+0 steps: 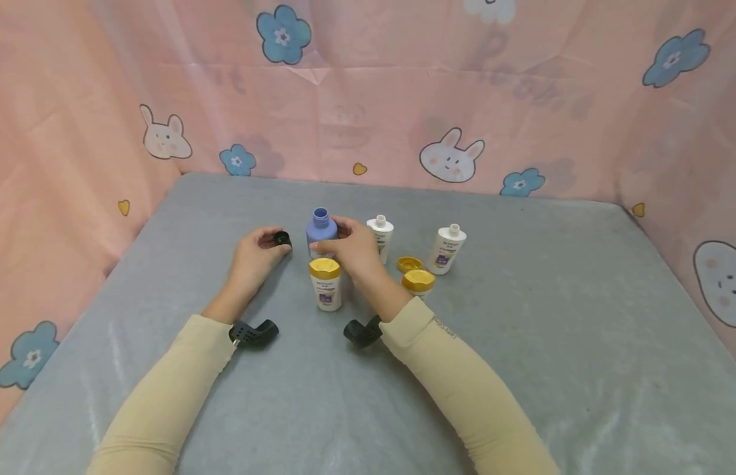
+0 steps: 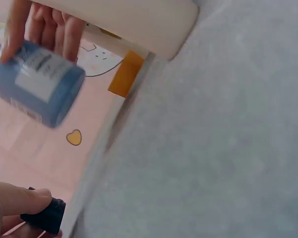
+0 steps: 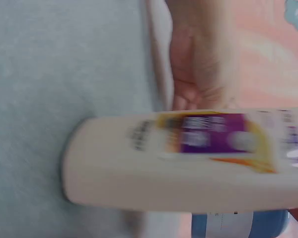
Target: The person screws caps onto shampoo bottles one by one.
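Right hand clamped round blue bottle, base clear of the tabletop, open mouth up, presumably against spills. Left hand pinches black cap near the bottle, likely for both within reach. Front white bottle stands unheld, flat base apparently enough.

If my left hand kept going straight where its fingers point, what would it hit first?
Your left hand, pinching the black cap, would likely first meet the uncapped blue bottle in your right hand, though depth is unclear.
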Available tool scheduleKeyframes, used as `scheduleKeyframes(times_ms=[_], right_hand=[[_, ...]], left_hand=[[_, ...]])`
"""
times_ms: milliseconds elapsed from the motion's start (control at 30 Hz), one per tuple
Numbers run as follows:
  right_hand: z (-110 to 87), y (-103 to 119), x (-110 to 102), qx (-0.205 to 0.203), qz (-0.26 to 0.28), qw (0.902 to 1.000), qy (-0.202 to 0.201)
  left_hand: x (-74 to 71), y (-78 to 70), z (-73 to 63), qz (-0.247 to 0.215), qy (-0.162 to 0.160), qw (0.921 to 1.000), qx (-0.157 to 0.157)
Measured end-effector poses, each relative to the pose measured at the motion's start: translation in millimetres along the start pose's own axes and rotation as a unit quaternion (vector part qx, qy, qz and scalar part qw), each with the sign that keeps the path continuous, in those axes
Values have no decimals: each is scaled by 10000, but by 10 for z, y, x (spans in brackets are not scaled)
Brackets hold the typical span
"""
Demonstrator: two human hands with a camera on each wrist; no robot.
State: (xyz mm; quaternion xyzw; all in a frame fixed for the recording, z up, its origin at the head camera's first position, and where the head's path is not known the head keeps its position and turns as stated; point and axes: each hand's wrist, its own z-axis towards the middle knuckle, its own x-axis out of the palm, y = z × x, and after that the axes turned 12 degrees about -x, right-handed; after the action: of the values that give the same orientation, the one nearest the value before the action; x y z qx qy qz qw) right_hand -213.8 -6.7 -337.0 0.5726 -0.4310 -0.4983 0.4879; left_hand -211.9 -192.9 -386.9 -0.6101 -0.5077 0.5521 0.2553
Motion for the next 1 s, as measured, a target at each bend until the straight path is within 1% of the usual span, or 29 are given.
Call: scheduleKeyframes(times_ms=[133,200,267,367,500,600,700,833,933,1000], right_hand=[[-73,135,-69,-179,44,9998,-19],[-115,204,-105,-244,34,9997,-14],[-156,268,-154,-321,67,9995,17],[-219,364,-268,-456,116,9988,109],[-320,492,-503,-655,235,9973,217],[-404,578,-705,-820,245,9961,210],[-476,639,-886,-930,183,9954,99],[-530,654,-1098,-1096,75,9940,17],[-561,638,-1249,-1220,90,9925,10],[-589,621,-1347,-1216,61,9926,-25]], left_hand=[[-59,-67,-42,-82,-43,9998,-150],[-85,-103,-79,-170,-34,9997,-165],[-99,-139,-120,-227,-19,9997,-112],[-99,-199,-186,-322,20,9994,79],[-79,-322,-268,-489,72,9981,355],[-68,-453,-338,-758,150,9956,528],[-63,-587,-432,-1065,262,9916,691],[-37,-732,-579,-1298,507,9867,837],[20,-818,-673,-1431,697,9824,975],[68,-863,-727,-1490,804,9795,1088]])
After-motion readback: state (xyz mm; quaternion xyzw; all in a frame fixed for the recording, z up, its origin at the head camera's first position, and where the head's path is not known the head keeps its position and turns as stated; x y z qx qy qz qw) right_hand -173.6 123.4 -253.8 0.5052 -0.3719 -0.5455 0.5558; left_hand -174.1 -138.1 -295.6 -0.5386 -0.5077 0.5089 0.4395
